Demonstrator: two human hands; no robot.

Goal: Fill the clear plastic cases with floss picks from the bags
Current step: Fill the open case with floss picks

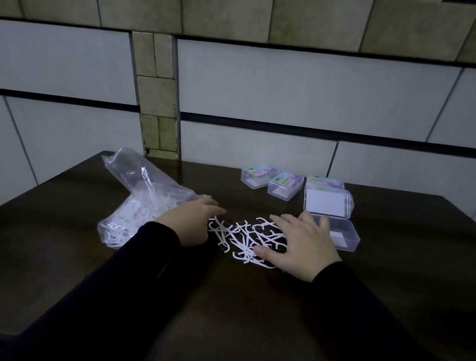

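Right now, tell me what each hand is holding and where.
Nothing is held. Left hand and right hand rest open on the loose floss picks.

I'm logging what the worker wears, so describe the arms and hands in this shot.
Both arms are covered by long dark sleeves, black or near-black, plain with no visible markings, ending at the wrists. The left hand and right hand are bare: no gloves, and no rings, watch or bracelets are visible in this dim view.
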